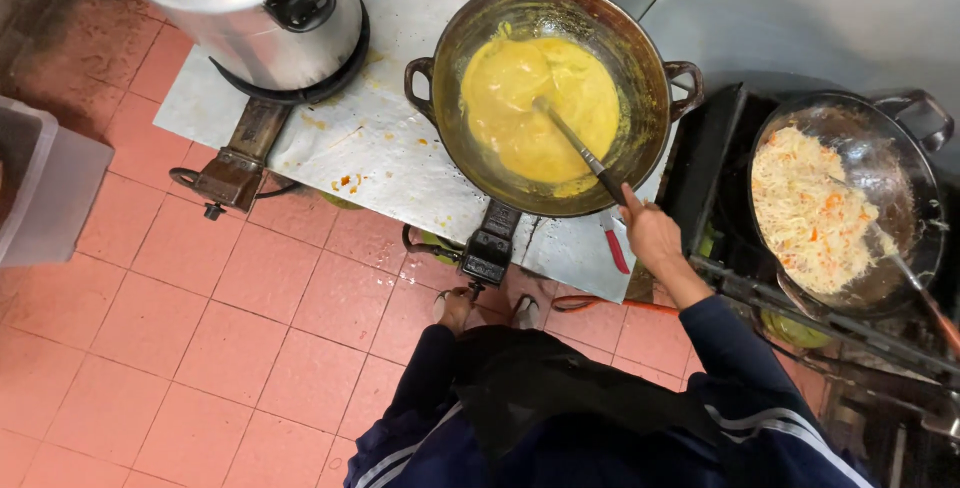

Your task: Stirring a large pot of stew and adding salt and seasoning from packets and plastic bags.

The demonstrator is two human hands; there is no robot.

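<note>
My right hand [650,235] grips the dark end of a long metal ladle [575,146]. The ladle's bowl is sunk in thick yellow sauce [535,108] inside a large dark two-handled wok [640,68], which sits on a low burner. My dark blue sleeve with white stripes runs down to the lower right. My left hand is out of the picture. My two feet [490,310] stand on the tiles just below the wok's burner.
A second wok [880,158] of pale shredded food with orange bits sits on a stove at the right, with a utensil [915,288] resting in it. A big steel pot [250,8] stands at top left, and a plastic bin [40,188] at the left edge. A red-handled tool [615,250] lies near my hand. The floor [200,348] is red tile.
</note>
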